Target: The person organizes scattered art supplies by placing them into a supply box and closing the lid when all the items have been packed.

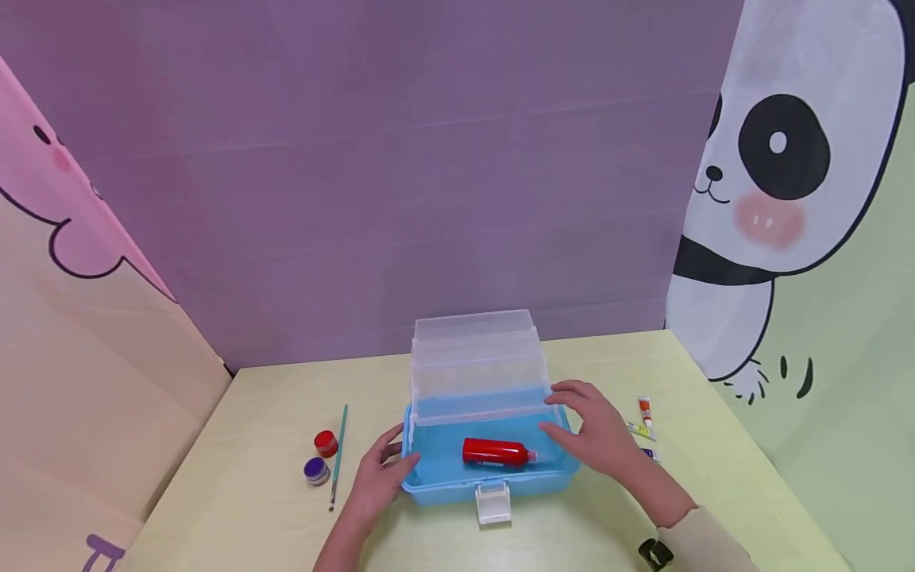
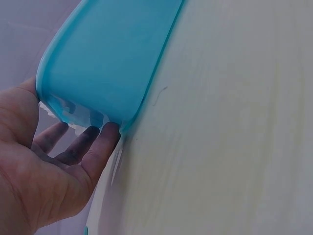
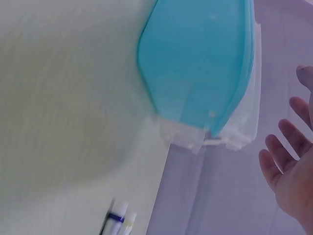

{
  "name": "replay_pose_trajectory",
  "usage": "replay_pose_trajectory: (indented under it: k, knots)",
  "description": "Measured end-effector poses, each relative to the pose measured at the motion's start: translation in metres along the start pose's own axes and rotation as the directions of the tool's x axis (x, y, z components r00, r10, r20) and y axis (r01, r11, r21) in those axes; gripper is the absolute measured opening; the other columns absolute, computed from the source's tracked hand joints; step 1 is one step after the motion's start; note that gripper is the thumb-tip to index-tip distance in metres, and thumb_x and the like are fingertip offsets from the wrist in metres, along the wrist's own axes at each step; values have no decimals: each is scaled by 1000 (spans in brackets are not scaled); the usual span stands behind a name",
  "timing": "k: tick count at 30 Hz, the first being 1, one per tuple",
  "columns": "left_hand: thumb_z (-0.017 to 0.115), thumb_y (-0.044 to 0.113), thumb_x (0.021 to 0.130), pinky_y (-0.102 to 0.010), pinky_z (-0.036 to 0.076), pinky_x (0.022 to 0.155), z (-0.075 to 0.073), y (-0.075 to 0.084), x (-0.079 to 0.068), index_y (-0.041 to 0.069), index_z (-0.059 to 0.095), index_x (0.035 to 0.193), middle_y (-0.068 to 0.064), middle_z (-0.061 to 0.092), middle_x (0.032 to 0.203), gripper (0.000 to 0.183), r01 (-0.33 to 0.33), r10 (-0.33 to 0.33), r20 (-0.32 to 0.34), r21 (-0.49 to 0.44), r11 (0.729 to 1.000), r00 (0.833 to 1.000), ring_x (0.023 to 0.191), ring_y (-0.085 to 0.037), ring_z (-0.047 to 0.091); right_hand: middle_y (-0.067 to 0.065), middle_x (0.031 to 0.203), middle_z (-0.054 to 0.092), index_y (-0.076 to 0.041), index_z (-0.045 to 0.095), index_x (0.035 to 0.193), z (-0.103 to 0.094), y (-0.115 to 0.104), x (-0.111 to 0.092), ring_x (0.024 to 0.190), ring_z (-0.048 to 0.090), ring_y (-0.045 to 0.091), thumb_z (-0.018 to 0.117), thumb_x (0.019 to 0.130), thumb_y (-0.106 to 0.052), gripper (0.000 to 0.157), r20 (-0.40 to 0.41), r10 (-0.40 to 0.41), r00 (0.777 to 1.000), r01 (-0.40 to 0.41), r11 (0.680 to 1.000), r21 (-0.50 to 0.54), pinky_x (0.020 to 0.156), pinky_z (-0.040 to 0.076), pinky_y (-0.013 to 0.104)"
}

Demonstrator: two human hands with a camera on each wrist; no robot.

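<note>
A light blue plastic box (image 1: 525, 485) stands on the table with its clear lid (image 1: 475, 349) raised at the back and a white latch (image 1: 493, 504) hanging at the front. On its floor lies a red bottle (image 1: 495, 452) on its side, the pale tip pointing right. My left hand (image 1: 377, 475) holds the box's left end, thumb over the rim; in the left wrist view the fingertips (image 2: 111, 128) meet the outer end wall. Over the right end hovers my right hand (image 1: 596, 429), fingers spread and nothing in them. The right wrist view shows that hand apart from the box.
Left of the box are a red-lidded paint jar (image 1: 326, 443), a purple paint jar (image 1: 316, 471) and a teal-handled paintbrush (image 1: 339, 457). Small paint tubes, one orange and white (image 1: 645, 411), one yellow (image 1: 641, 430), lie beyond the right hand. A purple wall (image 1: 429, 199) borders the table's back.
</note>
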State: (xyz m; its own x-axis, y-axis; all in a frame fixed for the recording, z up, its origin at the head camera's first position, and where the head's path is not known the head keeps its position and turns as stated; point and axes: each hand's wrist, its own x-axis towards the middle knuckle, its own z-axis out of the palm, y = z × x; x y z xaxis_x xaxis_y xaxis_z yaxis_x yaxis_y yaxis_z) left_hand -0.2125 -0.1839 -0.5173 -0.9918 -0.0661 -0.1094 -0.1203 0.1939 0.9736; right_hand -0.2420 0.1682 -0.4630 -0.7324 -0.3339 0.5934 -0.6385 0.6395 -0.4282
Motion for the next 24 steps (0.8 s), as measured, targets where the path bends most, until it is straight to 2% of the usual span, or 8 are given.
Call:
replay_pose_trajectory:
  k: [11,18,24]
  knots:
    - [70,23,91,-47,56,80,-1,-1,2,12,38,149,-25,50,133,67,11,-11,-5,15,1000,1000,115,-43,55,-3,107,63,-12,71,93,-15,20,-17,100,61,19,83,76,-17,21,-31,38,999,-38,999,-9,74,57,36]
    - [70,25,91,-46,56,79,0,-1,1,12,39,149,-25,50,133,67,9,-9,-1,14,1000,1000,114,-42,56,-4,104,65,-18,70,90,-22,30,-29,97,61,20,81,78,-14,17,-30,108,994,-108,994,0,57,50,24]
    - [70,25,91,-46,56,79,0,0,0,12,39,148,-25,50,132,67,2,-2,-6,10,1000,1000,114,-41,56,-4,98,66,-15,70,89,-23,41,-40,91,63,17,81,77,-11,17,-54,100,994,-100,995,-12,71,55,40]
